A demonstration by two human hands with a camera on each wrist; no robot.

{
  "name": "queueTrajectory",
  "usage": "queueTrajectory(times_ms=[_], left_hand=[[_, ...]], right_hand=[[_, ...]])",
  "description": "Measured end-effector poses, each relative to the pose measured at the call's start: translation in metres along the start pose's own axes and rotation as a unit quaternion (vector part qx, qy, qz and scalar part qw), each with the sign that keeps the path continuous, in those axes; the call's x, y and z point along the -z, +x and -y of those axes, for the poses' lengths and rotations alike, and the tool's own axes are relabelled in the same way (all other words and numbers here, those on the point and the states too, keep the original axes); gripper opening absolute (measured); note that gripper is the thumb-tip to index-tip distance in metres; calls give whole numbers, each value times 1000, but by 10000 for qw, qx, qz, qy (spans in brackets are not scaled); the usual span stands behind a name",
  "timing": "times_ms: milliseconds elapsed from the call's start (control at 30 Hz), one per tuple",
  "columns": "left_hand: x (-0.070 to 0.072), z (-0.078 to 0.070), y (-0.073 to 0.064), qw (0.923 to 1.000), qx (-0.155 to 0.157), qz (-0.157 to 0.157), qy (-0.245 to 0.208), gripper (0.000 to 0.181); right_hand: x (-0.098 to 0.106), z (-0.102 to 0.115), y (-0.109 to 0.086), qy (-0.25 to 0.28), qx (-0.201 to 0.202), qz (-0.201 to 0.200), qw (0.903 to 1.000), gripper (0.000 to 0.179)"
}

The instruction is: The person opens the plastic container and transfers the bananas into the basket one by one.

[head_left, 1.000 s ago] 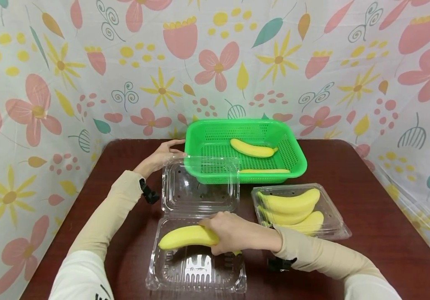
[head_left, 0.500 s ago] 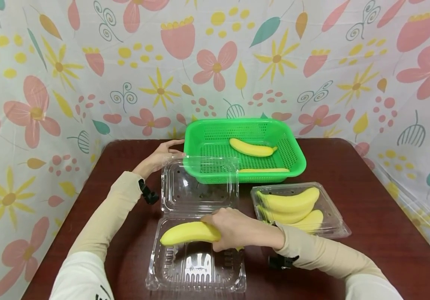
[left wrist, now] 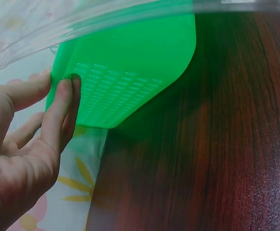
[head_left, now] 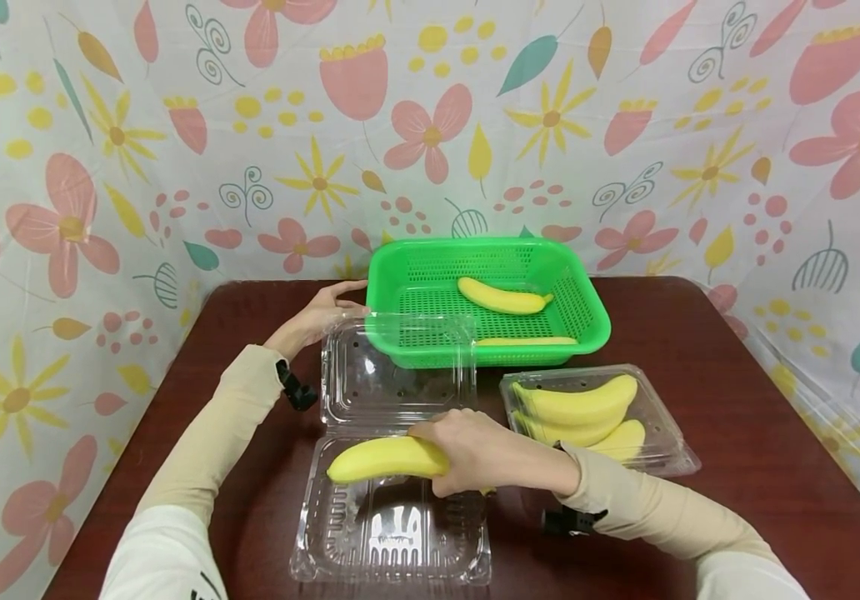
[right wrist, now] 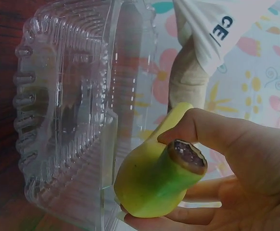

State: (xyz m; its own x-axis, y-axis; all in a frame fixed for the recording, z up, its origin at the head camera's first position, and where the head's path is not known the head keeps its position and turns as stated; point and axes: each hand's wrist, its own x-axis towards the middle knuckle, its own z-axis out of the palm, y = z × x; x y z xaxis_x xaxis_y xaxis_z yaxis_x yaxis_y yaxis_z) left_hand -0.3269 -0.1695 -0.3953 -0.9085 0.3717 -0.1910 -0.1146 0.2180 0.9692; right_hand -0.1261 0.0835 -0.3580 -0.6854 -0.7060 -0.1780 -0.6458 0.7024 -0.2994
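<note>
My right hand point(head_left: 467, 454) grips a yellow banana point(head_left: 385, 458) near its stem end, above the base of an open clear plastic clamshell box point(head_left: 392, 558). In the right wrist view, the banana's greenish stem point(right wrist: 178, 168) faces the camera, with thumb and fingers around it. My left hand point(head_left: 317, 318) touches the left outer side of a green basket point(head_left: 587, 333) with extended fingers, behind the box's raised clear lid point(head_left: 400, 392). In the left wrist view, its fingertips meet the basket's rim and wall. Inside the basket lie two bananas point(head_left: 505, 297), one partly hidden by the near wall.
To the right, a closed clear box point(head_left: 670, 442) holds several bananas point(head_left: 587, 402). Everything stands on a dark reddish-brown wooden table point(head_left: 250, 500). A flower-patterned curtain point(head_left: 430, 133) hangs right behind the table and along its sides.
My right hand and its banana have risen slightly and shifted a little to the right over the box. The left hand keeps its place at the basket.
</note>
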Motion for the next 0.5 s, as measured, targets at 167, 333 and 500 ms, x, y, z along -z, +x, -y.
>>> queueTrajectory(times_ms=[167,333,500], left_hand=[[0,-2,-1,10000,-19,-5,-38,67],[0,-3,-2,10000,10,-48,60,67],[-1,0,-1,10000,51,-65,44,66]], right_hand=[[3,-3,-1,-33,28,-75,10000,59],[3,-6,-2,33,-5,-167,9999,60],[4,-9,-3,-29,47,-352,9994,59]])
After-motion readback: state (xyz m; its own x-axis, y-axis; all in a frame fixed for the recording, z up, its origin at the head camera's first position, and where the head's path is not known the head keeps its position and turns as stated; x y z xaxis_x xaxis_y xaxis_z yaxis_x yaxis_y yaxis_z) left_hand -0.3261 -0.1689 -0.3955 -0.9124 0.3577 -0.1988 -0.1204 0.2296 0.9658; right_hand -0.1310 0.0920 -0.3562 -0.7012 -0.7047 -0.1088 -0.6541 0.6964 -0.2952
